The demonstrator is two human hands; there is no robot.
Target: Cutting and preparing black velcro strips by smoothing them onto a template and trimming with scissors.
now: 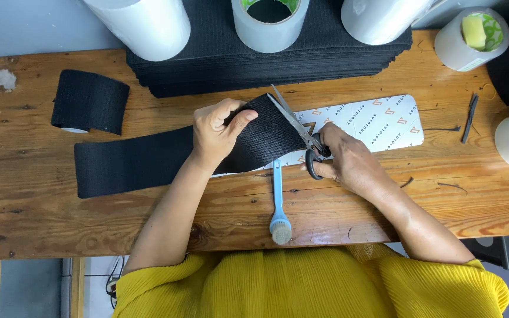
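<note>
Black elastic band (148, 162), wide and ribbed, stretches flat across the wooden table (42, 229) from the left and rises at its right end into the left hand (216, 132), which pinches it between thumb and fingers and holds that end lifted. Behind it sits a broad stack of black sheets (266, 65), with several rolls of clear tape (269, 20) standing on and around it. A white patterned card (378, 123) lies on the table under the lifted end. At far left a short rolled piece of the same black band (89, 101) rests on its own, apart from the long strip. The right hand (349, 162) is clenched through the loops of the scissors (296, 126), blades parted and laid right along the band's raised edge. Smaller still, a light-blue brush (278, 206) lies just below the hands, bristle head toward the person. A thin dark stick (470, 116) lies near the right edge.

Risks, as I judge it: the band is springy, so if the left hand's pinch slackens, the edge could slip or pucker between the blades and the cut wander off square. The left thumb sits near the blade line, so a hasty snip could nick it. The card underneath might also catch a blade tip.
</note>
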